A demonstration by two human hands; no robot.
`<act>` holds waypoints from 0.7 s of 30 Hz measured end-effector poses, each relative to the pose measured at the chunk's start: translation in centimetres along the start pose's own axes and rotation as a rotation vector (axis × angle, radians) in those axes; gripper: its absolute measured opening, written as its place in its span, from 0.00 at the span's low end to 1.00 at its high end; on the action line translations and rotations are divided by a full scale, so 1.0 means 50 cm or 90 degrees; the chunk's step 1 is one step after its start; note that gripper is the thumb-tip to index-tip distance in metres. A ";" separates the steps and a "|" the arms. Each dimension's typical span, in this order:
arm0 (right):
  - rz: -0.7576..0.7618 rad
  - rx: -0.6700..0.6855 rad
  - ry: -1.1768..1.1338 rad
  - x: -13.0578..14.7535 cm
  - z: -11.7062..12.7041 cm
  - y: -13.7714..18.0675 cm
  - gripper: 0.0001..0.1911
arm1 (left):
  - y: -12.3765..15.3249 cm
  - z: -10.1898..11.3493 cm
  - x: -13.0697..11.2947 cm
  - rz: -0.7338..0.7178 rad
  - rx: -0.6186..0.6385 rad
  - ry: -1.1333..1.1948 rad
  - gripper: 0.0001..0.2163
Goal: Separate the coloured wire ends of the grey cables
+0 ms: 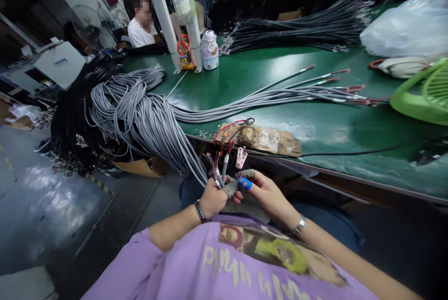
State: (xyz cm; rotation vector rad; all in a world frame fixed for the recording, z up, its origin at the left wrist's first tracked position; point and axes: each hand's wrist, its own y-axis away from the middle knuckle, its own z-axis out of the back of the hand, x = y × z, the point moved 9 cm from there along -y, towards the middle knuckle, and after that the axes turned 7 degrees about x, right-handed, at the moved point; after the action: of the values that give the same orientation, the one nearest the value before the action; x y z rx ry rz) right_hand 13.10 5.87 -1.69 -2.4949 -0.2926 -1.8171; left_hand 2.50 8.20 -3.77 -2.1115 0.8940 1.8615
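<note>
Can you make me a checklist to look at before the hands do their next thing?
1. Left hand holding the grey cable ends: ok, they poke up out of it.
2. Right hand close by: ok, its fingers are right at the left hand's.
3. Coloured wires neatly bunched: not ok, they spread out in different directions.
4. What the right fingertips pinch: cannot tell, it's too small and partly hidden.
5. Orange-handled scissors out of the way: ok, they're by the white post.
</note>
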 end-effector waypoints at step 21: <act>-0.005 0.007 0.024 0.019 -0.020 -0.015 0.18 | 0.008 0.026 0.014 -0.031 -0.058 0.047 0.19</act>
State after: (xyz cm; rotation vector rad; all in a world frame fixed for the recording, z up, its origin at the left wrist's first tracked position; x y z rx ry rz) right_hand 12.33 6.56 -0.55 -2.4528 -0.3103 -1.8564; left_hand 1.22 8.31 -4.59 -2.2468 0.7805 1.8454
